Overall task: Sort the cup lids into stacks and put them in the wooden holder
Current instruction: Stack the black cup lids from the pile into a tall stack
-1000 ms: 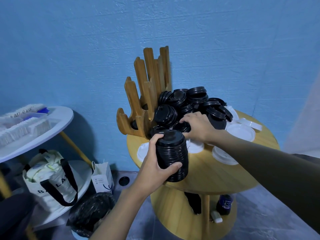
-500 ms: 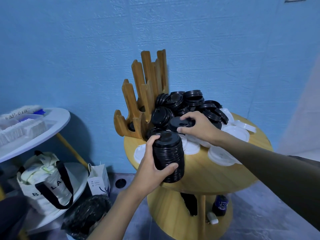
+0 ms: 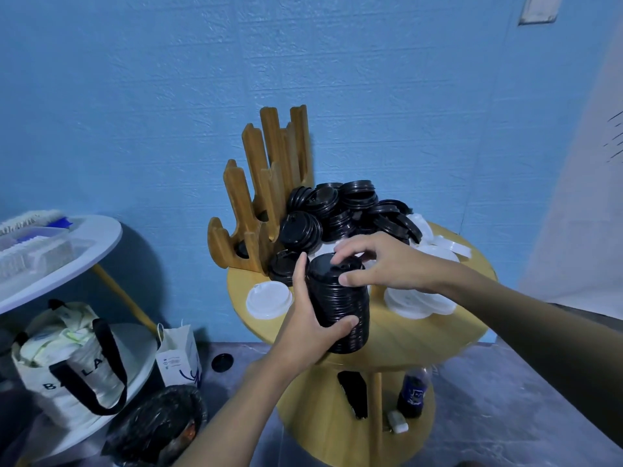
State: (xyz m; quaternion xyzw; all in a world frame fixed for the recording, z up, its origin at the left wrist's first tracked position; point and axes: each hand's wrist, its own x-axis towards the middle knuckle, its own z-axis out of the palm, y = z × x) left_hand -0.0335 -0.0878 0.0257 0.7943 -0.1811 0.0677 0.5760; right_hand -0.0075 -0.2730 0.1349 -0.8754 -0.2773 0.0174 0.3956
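My left hand (image 3: 312, 323) grips a tall stack of black lids (image 3: 347, 308) from its left side, above the round wooden table (image 3: 421, 342). My right hand (image 3: 381, 261) sits on the stack's top, fingers curled round the topmost black lid. Behind the hands lies a loose pile of black lids (image 3: 340, 214). The wooden holder (image 3: 259, 197) with tall prongs stands at the table's back left; a black lid shows in its low slot. White lids (image 3: 269, 299) lie flat on the table, more white lids (image 3: 418, 303) under my right wrist.
A white round table (image 3: 67, 261) with a tray stands at left, a tote bag (image 3: 70, 362) and a small paper bag (image 3: 178, 355) below it. On the floor lies one black lid (image 3: 222, 362). A bottle (image 3: 413, 392) stands on the wooden table's lower shelf.
My right hand picked a black lid from the pile and brought it forward onto the top of the stack. My left hand kept its hold on the stack.
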